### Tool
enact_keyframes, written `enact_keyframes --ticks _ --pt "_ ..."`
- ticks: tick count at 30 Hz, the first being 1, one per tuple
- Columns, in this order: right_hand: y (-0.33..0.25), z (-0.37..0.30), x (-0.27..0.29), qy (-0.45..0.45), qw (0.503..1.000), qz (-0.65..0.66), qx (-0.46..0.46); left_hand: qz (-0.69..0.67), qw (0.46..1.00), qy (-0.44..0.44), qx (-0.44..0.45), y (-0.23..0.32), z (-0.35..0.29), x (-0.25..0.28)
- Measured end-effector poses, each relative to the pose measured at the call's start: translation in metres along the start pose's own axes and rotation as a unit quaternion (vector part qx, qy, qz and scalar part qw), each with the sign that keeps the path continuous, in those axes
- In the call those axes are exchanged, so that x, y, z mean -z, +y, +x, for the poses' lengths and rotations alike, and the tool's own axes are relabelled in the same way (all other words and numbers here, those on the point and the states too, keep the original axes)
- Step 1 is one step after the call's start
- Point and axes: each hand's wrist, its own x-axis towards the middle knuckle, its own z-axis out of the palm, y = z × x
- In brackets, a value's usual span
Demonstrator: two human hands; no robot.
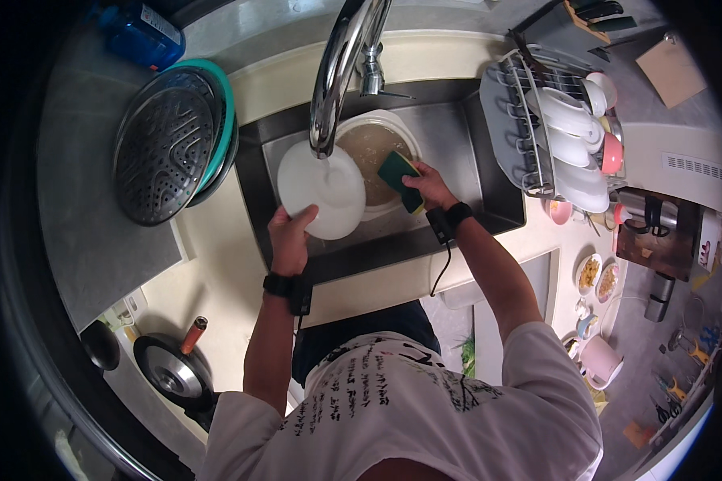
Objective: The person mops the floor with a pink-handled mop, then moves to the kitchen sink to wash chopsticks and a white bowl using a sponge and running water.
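My left hand (290, 232) grips the near left rim of a white plate (329, 212), thumb on top, under the tap (322, 120). Water runs from the spout onto the plate. To the right, my right hand (431, 189) is closed on a green and yellow scrub sponge (395, 173). The sponge is held over the right side of a white pot (406, 132) filled with murky brownish water, which stands in the sink (453, 148). The plate covers the left part of the pot.
A dish rack (515, 120) with white bowls and plates stands right of the sink. At the left are a perforated steamer tray (164, 152), a teal-rimmed basin (226, 104) and a blue bottle (143, 36). A frying pan (156, 353) lies lower left. Food plates (589, 272) sit at the right.
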Motion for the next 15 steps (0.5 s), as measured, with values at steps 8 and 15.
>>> enact_keyframes --ticks 8,15 --pt "0.0 0.002 -0.009 -0.014 0.989 -0.145 0.006 0.041 0.983 0.024 -0.179 0.022 -0.029 0.035" --pt "0.008 0.0 -0.018 -0.02 0.986 -0.164 -0.002 0.184 0.956 0.07 -0.218 -0.016 0.013 0.047"
